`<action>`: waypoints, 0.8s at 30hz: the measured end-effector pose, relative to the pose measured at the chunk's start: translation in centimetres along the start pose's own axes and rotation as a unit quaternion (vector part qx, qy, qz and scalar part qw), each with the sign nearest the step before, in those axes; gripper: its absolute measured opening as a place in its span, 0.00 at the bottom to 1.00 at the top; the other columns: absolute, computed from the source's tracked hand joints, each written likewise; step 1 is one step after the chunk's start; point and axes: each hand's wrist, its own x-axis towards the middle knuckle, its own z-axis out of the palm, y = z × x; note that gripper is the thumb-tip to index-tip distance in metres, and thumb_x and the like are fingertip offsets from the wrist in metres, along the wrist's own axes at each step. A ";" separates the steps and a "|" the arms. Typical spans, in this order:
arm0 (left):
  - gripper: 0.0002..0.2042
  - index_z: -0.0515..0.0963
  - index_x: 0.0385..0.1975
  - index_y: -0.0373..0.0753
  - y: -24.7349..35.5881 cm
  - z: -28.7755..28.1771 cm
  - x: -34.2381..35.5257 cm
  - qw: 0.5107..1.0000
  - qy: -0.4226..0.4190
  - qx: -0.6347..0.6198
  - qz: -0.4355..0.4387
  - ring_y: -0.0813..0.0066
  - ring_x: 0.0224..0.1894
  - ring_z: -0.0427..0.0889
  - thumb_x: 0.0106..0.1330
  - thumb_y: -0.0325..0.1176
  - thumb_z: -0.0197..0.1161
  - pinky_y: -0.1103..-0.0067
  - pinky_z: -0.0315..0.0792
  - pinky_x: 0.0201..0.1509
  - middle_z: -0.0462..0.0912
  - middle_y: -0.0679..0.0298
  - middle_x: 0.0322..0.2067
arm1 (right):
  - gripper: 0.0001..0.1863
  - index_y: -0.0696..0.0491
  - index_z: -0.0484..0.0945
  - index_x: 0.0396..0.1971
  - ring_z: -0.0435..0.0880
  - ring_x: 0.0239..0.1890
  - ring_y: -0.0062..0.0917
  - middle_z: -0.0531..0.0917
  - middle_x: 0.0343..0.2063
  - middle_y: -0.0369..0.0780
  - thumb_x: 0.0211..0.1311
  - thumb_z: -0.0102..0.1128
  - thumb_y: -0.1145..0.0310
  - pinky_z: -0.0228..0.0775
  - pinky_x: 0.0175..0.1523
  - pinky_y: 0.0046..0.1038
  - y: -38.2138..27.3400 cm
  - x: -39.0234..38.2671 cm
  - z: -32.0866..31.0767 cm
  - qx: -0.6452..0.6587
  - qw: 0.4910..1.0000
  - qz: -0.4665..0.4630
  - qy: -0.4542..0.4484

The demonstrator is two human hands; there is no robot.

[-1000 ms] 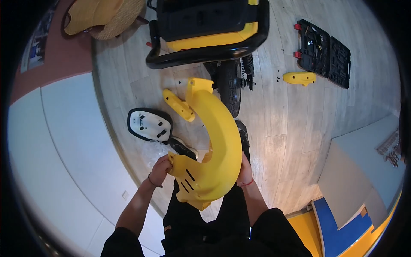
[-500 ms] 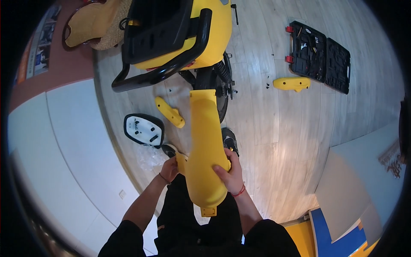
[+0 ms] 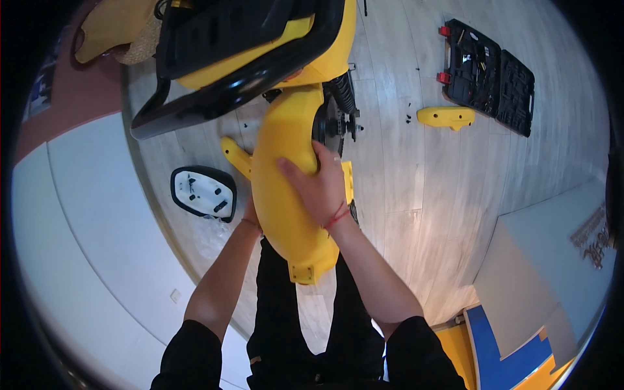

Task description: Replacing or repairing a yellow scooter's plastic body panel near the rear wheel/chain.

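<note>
A long curved yellow fender [image 3: 276, 208] now lies over the rear wheel [image 3: 330, 130] of the black and yellow vehicle [image 3: 234, 39], its far end just under the seat body and black rail. My right hand [image 3: 318, 185] grips the fender's right side, thumb on top. My left hand [image 3: 250, 214] is at the fender's left side, fingers mostly hidden behind it. A shock spring [image 3: 342, 94] stands beside the wheel's upper part.
A yellow cover [image 3: 445, 117], small screws and an open black tool case [image 3: 474, 71] lie right. Another yellow piece [image 3: 237, 156], a white-and-black part [image 3: 203, 194] and clear plastic lie left. A wicker chair [image 3: 114, 36] stands upper left, white panels [image 3: 84, 208] along the left.
The fender has turned and moved forward under the vehicle's rear body, onto the wheel. My right hand has moved up along it and forward; my left hand went forward and behind it.
</note>
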 end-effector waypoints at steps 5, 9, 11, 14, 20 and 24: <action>0.19 0.64 0.58 0.41 1.1 -0.1 3.6 0.995 0.002 -0.084 -0.052 0.69 0.55 0.72 0.71 0.42 0.43 0.75 0.68 0.58 0.73 0.63 0.52 | 0.39 0.60 0.74 0.48 0.77 0.44 0.45 0.76 0.39 0.54 0.46 0.62 0.41 0.69 0.50 0.36 1.4 3.9 1.8 -0.014 1.000 0.003 0.028; 0.19 0.63 0.59 0.40 0.5 -2.8 7.2 0.769 -0.059 0.572 0.279 0.70 0.56 0.71 0.72 0.41 0.41 0.75 0.69 0.57 0.72 0.64 0.54 | 0.39 0.60 0.75 0.46 0.77 0.45 0.45 0.76 0.41 0.54 0.45 0.62 0.39 0.69 0.51 0.36 1.6 6.6 2.9 -0.032 0.999 0.026 0.029; 0.19 0.63 0.59 0.40 0.5 -3.3 9.4 0.750 -0.080 0.598 0.271 0.70 0.56 0.71 0.72 0.41 0.42 0.75 0.69 0.57 0.72 0.64 0.54 | 0.38 0.60 0.76 0.44 0.76 0.46 0.45 0.76 0.40 0.54 0.44 0.62 0.39 0.68 0.52 0.36 3.0 7.7 3.6 -0.046 0.994 0.019 0.094; 0.20 0.63 0.59 0.41 1.4 -4.2 11.2 0.682 -0.115 0.679 0.246 0.70 0.55 0.72 0.72 0.43 0.43 0.73 0.68 0.57 0.72 0.64 0.54 | 0.39 0.61 0.75 0.46 0.75 0.48 0.42 0.77 0.43 0.54 0.45 0.62 0.39 0.67 0.54 0.32 3.2 8.7 2.9 0.011 0.997 0.049 0.056; 0.22 0.63 0.59 0.43 2.4 -0.9 9.5 0.998 -0.028 0.022 -0.051 0.68 0.55 0.72 0.70 0.47 0.44 0.71 0.67 0.58 0.72 0.66 0.55 | 0.37 0.58 0.76 0.46 0.75 0.47 0.42 0.77 0.40 0.52 0.44 0.62 0.40 0.65 0.53 0.36 5.0 9.1 4.5 -0.119 0.990 0.034 0.067; 0.25 0.57 0.63 0.43 2.8 3.4 4.8 0.998 0.044 0.001 -0.043 0.68 0.57 0.69 0.69 0.43 0.49 0.71 0.66 0.59 0.67 0.67 0.58 | 0.39 0.57 0.74 0.48 0.74 0.45 0.41 0.76 0.38 0.50 0.41 0.64 0.42 0.62 0.53 0.37 6.3 8.8 5.0 -0.099 0.988 0.025 0.119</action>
